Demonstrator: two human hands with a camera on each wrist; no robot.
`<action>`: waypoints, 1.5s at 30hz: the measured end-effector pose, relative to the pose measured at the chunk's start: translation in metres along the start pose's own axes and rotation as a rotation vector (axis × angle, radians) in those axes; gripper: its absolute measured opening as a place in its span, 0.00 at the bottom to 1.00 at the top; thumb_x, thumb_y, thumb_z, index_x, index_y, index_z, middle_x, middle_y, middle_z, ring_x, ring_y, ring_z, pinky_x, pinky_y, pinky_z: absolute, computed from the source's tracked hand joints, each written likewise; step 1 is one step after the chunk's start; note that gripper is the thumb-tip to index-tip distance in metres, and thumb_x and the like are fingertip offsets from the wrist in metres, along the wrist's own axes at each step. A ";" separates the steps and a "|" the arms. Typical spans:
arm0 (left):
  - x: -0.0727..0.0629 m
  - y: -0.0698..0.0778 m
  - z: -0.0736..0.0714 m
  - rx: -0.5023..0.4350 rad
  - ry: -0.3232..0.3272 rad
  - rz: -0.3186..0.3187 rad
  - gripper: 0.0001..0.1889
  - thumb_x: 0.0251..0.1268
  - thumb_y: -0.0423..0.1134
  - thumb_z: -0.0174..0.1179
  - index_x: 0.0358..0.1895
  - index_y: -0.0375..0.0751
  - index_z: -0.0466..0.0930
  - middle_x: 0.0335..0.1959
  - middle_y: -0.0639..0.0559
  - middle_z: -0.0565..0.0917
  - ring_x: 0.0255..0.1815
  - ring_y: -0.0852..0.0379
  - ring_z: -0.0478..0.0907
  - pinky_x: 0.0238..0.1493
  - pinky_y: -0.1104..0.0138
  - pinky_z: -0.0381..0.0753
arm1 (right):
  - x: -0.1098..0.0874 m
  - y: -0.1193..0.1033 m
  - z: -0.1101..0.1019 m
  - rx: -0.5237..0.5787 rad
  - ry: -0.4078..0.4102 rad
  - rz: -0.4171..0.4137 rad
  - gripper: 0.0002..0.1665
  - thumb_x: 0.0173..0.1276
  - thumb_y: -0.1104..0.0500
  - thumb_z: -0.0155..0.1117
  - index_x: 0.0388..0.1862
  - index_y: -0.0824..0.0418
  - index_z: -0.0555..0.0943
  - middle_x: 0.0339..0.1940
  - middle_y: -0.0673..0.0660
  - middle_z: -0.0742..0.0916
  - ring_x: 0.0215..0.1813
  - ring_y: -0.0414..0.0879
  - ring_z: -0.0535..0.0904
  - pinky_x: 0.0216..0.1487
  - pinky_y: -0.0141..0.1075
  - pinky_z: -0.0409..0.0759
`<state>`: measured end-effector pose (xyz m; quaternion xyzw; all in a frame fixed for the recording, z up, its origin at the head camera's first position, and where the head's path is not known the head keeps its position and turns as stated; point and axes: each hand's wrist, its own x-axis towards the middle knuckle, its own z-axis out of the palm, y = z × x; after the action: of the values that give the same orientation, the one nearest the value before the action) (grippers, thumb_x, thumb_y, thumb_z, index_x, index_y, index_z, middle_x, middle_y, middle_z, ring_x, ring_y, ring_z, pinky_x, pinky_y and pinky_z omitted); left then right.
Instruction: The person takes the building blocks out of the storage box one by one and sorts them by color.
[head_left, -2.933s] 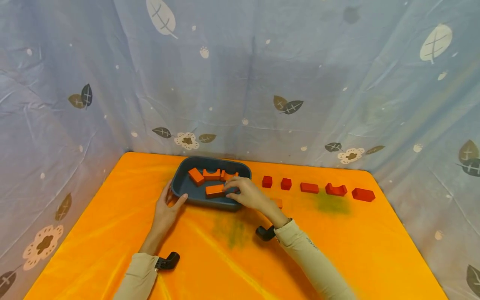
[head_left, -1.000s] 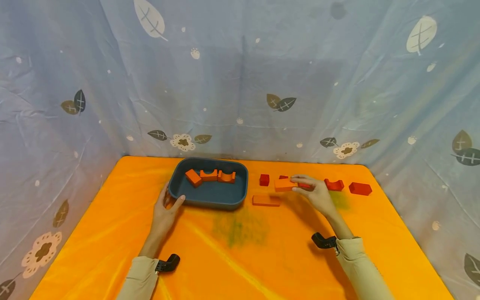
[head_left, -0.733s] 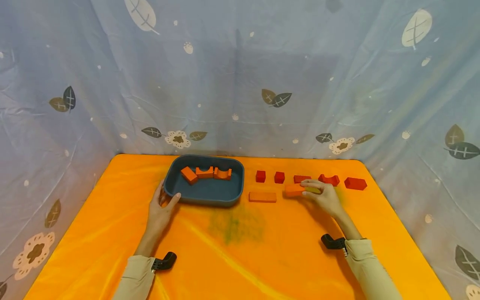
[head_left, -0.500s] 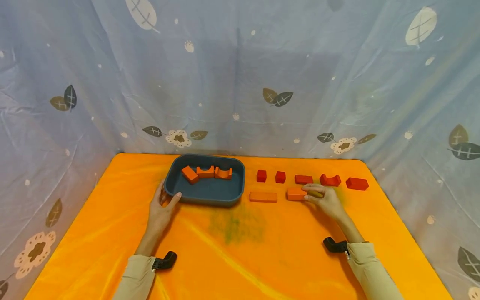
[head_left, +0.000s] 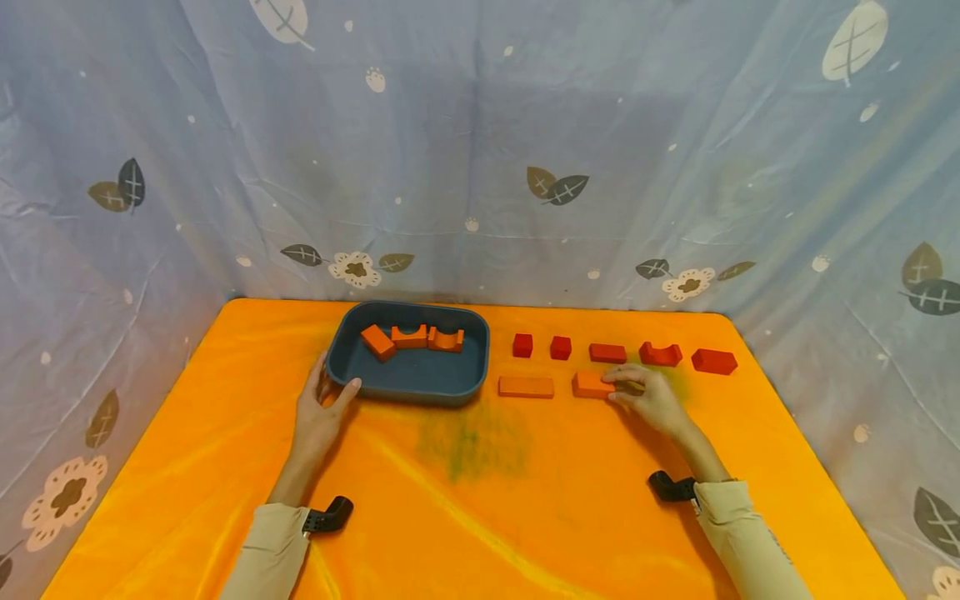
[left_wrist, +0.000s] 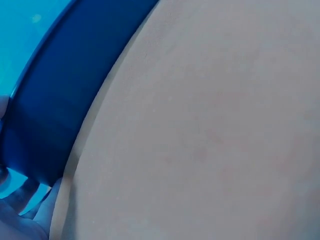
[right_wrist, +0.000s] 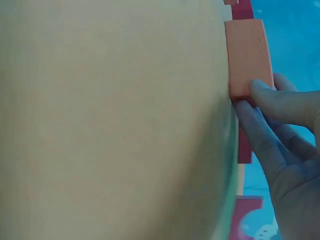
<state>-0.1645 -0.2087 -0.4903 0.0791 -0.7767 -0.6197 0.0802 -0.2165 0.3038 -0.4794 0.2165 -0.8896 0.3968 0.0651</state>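
Head: blue tray (head_left: 420,377) holds 3 orange blocks (head_left: 409,341)

Yellow-orange tabletop (head_left: 480,533), green smudges (head_left: 472,442), dark blue tray (head_left: 420,377) toward the left, row of five red blocks (head_left: 607,353), two orange blocks (head_left: 526,387) nearer

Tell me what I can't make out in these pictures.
Head view: the right end of the held orange block, hidden by the fingers of the right hand.
Left wrist view: the left hand, cut off by the left and bottom edges; the tray, cut off by the top edge.
Right wrist view: the red arched block, cut off by the bottom edge; the pale surface, too blurred to identify.
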 end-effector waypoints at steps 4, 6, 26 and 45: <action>0.000 0.002 -0.001 0.012 -0.007 0.008 0.44 0.68 0.49 0.62 0.80 0.53 0.45 0.77 0.46 0.56 0.76 0.42 0.55 0.72 0.49 0.61 | 0.010 -0.011 -0.007 -0.049 -0.055 -0.031 0.18 0.54 0.74 0.73 0.46 0.69 0.85 0.50 0.66 0.84 0.52 0.61 0.80 0.50 0.52 0.82; 0.001 0.002 -0.001 0.007 -0.006 0.012 0.43 0.68 0.48 0.62 0.80 0.53 0.46 0.77 0.47 0.56 0.76 0.42 0.55 0.72 0.49 0.61 | 0.019 -0.021 -0.010 -0.092 -0.065 -0.051 0.20 0.53 0.72 0.75 0.47 0.70 0.84 0.51 0.67 0.84 0.51 0.62 0.81 0.49 0.55 0.82; 0.000 -0.003 0.002 0.013 0.010 -0.005 0.44 0.67 0.50 0.62 0.80 0.50 0.47 0.77 0.46 0.57 0.75 0.43 0.57 0.72 0.50 0.61 | 0.113 -0.139 0.081 -0.070 -0.211 -0.184 0.14 0.66 0.68 0.66 0.51 0.65 0.84 0.55 0.61 0.83 0.50 0.56 0.82 0.49 0.41 0.84; -0.004 0.000 0.001 -0.002 -0.001 -0.023 0.44 0.68 0.50 0.62 0.80 0.51 0.45 0.78 0.49 0.52 0.77 0.44 0.52 0.74 0.50 0.57 | 0.161 -0.160 0.167 -0.586 -0.414 -0.028 0.14 0.65 0.69 0.66 0.49 0.60 0.86 0.48 0.58 0.85 0.50 0.51 0.81 0.52 0.39 0.82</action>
<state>-0.1612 -0.2068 -0.4911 0.0877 -0.7750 -0.6216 0.0728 -0.2816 0.0326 -0.4381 0.2767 -0.9569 0.0717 -0.0517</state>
